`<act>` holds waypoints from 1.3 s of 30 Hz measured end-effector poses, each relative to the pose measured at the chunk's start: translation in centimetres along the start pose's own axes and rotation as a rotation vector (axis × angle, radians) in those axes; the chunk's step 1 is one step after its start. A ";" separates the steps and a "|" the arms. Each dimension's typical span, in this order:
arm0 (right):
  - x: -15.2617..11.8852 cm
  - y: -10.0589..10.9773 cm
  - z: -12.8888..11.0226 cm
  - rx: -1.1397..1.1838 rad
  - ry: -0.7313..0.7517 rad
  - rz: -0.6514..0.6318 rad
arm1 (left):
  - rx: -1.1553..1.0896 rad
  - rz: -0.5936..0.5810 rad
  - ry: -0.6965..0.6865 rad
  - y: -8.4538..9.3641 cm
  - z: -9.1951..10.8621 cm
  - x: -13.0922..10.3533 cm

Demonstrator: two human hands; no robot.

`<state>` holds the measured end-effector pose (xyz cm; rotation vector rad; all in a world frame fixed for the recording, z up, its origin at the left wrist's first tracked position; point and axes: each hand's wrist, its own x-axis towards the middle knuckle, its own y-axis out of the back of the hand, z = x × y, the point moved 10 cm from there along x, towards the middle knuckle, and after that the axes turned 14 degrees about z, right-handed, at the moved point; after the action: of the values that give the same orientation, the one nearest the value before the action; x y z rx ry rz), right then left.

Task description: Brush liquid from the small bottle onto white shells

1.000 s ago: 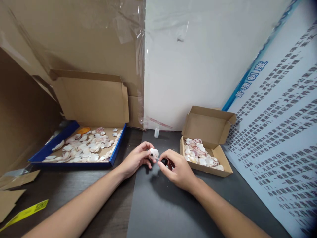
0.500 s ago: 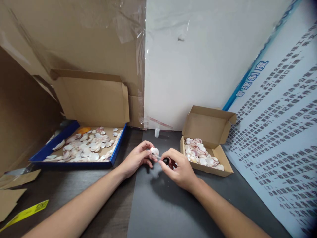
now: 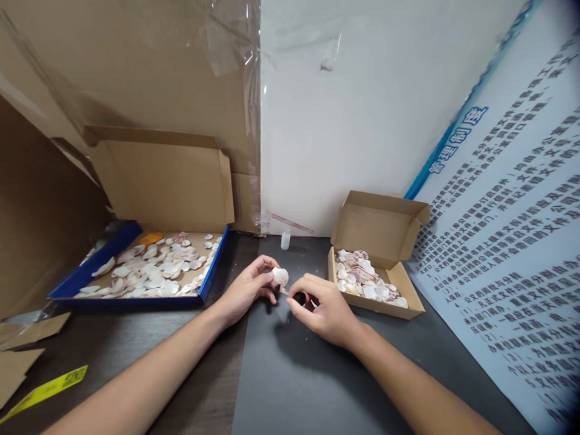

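Pinches white shell [image 3: 281, 277] by its edge in left hand [image 3: 244, 290], apparently leaving its surface accessible. Grips black-ended tool [image 3: 299, 298] in right hand [image 3: 324, 308], close to shell, likely for control. Has white bottle [image 3: 285, 241] upright beyond, within reach.

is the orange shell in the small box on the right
No, the orange shell lies at the back of the blue-sided box on the left.

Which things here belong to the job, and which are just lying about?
Likely the job:
- left hand, held shell
- right hand, black-ended tool
- white bottle
- blue box, small brown box, both holding shells

Seemingly lying about:
- yellow strip
- cardboard scraps
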<state>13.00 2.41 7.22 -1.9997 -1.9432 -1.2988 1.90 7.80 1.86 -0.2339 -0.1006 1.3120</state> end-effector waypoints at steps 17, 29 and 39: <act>0.2 0.8 0.2 -0.024 -0.010 0.062 | 0.024 0.014 0.022 0.1 0.0 -0.1; 0.2 0.7 0.1 -0.018 -0.012 0.025 | 0.043 0.037 0.079 0.3 -0.3 -0.3; 0.5 1.6 0.0 -0.027 -0.017 0.115 | 0.064 0.043 0.082 0.2 -0.1 -0.5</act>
<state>14.32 2.50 8.33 -2.1070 -1.7976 -1.2918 1.64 7.39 1.73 -0.2366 0.0163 1.3446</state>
